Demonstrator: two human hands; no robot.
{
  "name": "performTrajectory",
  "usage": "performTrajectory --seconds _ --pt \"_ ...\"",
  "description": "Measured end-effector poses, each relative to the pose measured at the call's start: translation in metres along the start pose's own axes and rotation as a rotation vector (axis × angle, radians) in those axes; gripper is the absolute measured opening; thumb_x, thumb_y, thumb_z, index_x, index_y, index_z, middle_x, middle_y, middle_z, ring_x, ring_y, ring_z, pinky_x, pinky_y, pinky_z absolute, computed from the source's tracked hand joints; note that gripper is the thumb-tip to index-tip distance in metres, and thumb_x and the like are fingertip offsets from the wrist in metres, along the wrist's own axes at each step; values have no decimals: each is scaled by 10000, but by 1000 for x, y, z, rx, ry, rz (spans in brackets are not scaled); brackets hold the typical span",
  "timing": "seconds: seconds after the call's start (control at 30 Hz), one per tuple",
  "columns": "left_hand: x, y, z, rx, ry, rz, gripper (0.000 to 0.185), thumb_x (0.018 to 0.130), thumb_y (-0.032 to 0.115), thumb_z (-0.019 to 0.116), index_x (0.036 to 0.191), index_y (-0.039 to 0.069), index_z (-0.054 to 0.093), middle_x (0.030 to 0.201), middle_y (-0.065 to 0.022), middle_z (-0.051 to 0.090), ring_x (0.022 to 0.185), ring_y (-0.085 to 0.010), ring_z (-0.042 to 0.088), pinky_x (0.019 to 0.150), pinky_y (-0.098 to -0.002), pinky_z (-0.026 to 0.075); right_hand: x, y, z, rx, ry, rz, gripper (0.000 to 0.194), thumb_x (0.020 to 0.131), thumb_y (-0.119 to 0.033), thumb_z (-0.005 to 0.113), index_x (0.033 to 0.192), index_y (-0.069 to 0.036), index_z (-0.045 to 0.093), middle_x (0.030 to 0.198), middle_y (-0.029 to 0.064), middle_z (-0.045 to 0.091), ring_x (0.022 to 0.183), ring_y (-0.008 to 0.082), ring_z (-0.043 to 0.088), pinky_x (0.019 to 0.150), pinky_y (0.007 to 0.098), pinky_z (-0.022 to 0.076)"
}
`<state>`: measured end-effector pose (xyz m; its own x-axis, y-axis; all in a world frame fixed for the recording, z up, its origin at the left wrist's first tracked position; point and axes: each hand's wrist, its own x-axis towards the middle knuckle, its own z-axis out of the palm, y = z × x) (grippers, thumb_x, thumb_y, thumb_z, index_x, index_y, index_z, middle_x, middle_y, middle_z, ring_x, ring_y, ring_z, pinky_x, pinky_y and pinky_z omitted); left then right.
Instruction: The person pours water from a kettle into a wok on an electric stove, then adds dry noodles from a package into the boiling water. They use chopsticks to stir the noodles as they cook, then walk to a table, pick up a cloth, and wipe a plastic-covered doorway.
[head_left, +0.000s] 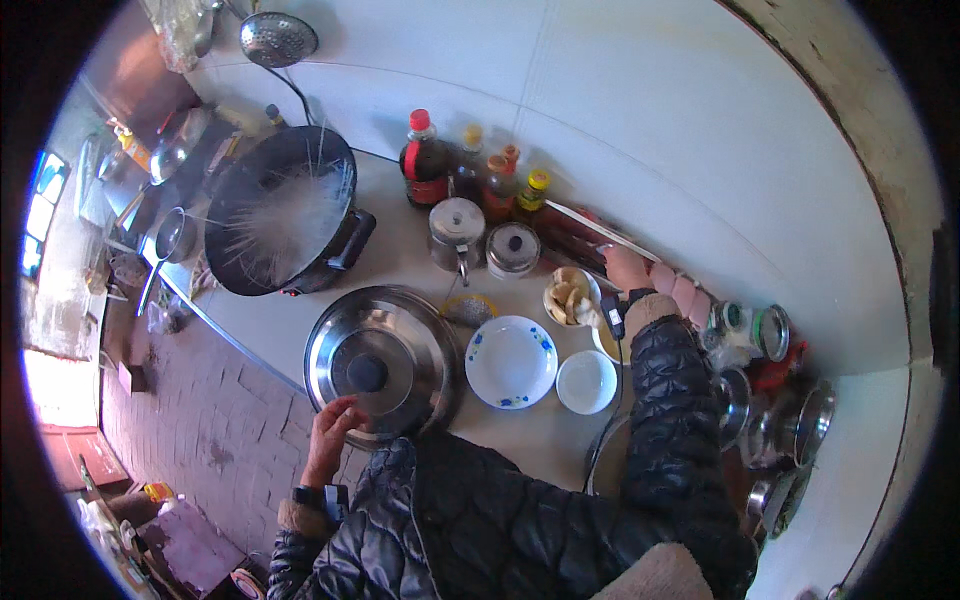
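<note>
My left hand (330, 435), fingers loosely curled and apart with nothing in them, is near the edge of a large steel pot lid (330, 337) with a black knob. Toward the wall, my right hand (626, 268) reaches into a long narrow holder (574, 236); its fingertips are partly hidden, so I cannot tell whether it grips anything. Beside that hand stands a bowl of pale sliced pieces (570, 294). A white plate with blue flowers (511, 362) and a small white bowl (586, 382) lie on the counter between my arms.
A black electric wok (281, 210) with whitish streaks inside stands at left. Along the wall are sauce bottles (426, 169), a steel lidded pot (457, 232) and a lidded jar (513, 250). A grater (469, 310) lies by the lid. Jars (769, 332) and steel pots (814, 424) stand right.
</note>
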<state>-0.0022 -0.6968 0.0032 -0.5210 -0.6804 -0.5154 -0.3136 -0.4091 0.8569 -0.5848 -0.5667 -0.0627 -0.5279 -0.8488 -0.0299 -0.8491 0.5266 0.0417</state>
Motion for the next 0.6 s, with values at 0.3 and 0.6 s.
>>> performTrajectory --seconds 0.3,0.6 --pt "18 38 8 50 -206 109 383 895 251 557 1182 -1 522 1026 -83 598 959 -165 569 871 -288 439 -61 -80 -118 554 -581 -211 267 797 -194 566 973 5 595 903 200 629 847 289 618 734 376 471" --pt "18 66 43 -249 -421 279 525 932 322 496 1368 80 332 1227 -85 502 1113 -198 497 922 -352 410 -107 -268 -160 979 -969 -549 264 838 -149 557 1046 11 583 915 66 637 839 135 539 804 300 430"
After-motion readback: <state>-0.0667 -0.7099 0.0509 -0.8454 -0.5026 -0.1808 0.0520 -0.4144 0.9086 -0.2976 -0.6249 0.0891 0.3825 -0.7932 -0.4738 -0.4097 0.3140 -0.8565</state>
